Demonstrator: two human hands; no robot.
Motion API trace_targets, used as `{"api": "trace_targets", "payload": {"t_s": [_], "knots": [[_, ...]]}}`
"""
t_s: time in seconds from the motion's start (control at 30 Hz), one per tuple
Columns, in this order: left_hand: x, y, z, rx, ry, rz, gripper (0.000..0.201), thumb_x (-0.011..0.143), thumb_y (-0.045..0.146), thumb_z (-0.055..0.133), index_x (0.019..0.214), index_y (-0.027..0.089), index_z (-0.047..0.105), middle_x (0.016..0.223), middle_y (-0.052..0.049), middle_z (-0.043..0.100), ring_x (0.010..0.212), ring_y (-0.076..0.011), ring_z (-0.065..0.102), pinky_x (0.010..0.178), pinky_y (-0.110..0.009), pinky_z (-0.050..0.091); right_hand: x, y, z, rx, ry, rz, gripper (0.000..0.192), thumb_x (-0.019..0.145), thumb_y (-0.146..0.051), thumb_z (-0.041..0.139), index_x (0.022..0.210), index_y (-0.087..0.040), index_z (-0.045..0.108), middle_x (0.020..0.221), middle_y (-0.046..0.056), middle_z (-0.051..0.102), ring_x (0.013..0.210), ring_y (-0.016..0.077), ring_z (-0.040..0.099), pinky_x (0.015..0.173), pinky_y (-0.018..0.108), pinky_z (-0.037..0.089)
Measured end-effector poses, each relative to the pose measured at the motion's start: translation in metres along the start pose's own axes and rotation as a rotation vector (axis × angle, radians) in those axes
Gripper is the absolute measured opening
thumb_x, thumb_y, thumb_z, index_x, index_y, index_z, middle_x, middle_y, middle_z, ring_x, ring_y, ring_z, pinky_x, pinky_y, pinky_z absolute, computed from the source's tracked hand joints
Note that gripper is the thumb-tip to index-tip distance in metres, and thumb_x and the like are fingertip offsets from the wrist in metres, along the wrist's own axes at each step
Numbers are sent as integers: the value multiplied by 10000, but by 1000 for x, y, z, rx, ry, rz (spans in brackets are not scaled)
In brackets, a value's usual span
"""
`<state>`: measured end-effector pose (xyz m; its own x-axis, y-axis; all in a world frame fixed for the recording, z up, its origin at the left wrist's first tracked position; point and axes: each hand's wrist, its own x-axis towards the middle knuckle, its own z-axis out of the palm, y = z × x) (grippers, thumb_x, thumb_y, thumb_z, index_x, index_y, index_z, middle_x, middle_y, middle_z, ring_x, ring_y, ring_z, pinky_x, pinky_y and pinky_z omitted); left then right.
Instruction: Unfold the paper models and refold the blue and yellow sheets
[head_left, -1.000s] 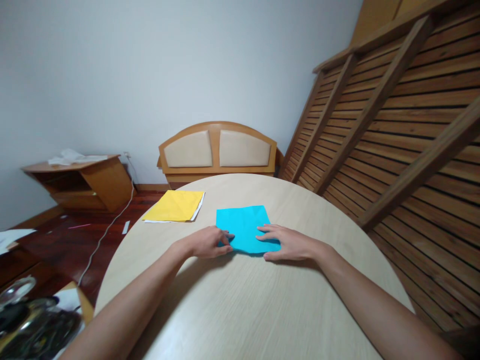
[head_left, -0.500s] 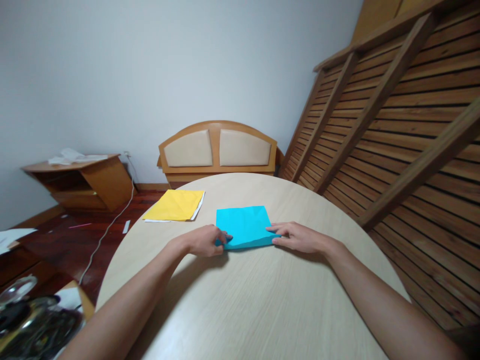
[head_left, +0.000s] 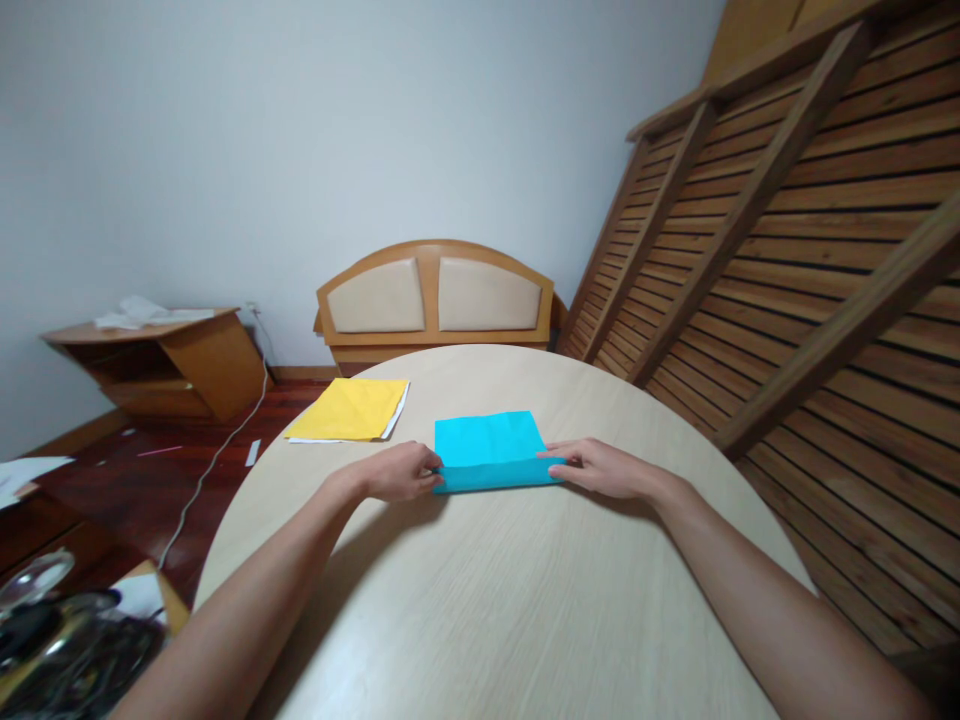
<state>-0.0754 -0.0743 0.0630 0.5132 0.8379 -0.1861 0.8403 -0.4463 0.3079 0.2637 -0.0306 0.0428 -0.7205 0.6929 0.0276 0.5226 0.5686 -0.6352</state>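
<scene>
A sheet of bright blue paper (head_left: 487,438) lies on the round pale wood table (head_left: 510,600). Its near edge is turned up into a darker strip that runs across the front. My left hand (head_left: 399,471) is closed on the left end of this strip, fingertips partly hidden. At the opposite end, my right hand (head_left: 600,468) pinches the strip between thumb and fingers. Left of the blue sheet rests a stack of yellow paper (head_left: 352,408) with white sheets showing beneath it.
A wooden headboard (head_left: 433,290) stands behind the table. On the right leans a slatted wooden frame (head_left: 750,250). A low cabinet (head_left: 180,360) holding white plastic is at far left, and a cable (head_left: 217,460) runs over the dark floor.
The near edge of the blue paper is turned up further, making a wider, more even strip. Both hands have shifted slightly away from me with it.
</scene>
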Motion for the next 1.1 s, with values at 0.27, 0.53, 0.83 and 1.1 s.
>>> {"api": "trace_targets", "payload": {"t_s": [0.27, 0.53, 0.83, 1.1], "knots": [[7, -3, 4, -2, 115, -9, 249, 907, 296, 447, 735, 167, 572, 694, -28, 589, 619, -150, 489, 583, -270, 323, 3, 9, 2, 50, 48, 24, 391, 949, -532, 459, 904, -193, 649, 924, 63, 682, 839, 237, 591, 775, 344, 443], [20, -5, 18, 69, 267, -160, 234, 941, 265, 449, 797, 173, 609, 758, -55, 655, 672, -182, 581, 612, -279, 352, 8, 27, 11, -27, 215, 101, 408, 976, -573, 406, 810, -210, 488, 772, 13, 544, 691, 177, 484, 624, 294, 359], [25, -2, 24, 94, 333, -255, 214, 958, 217, 437, 931, 163, 642, 894, -111, 718, 814, -225, 662, 676, -287, 403, 12, 26, 15, -28, 299, 118, 408, 978, -585, 385, 828, -216, 476, 745, -2, 537, 680, 176, 497, 633, 292, 370], [27, 0, 28, 97, 373, -308, 230, 970, 220, 414, 975, 174, 639, 926, -123, 731, 847, -242, 686, 687, -296, 411, 14, 25, 17, -5, 273, 107, 393, 962, -553, 442, 839, -198, 554, 807, 23, 609, 733, 194, 544, 666, 293, 397]]}}
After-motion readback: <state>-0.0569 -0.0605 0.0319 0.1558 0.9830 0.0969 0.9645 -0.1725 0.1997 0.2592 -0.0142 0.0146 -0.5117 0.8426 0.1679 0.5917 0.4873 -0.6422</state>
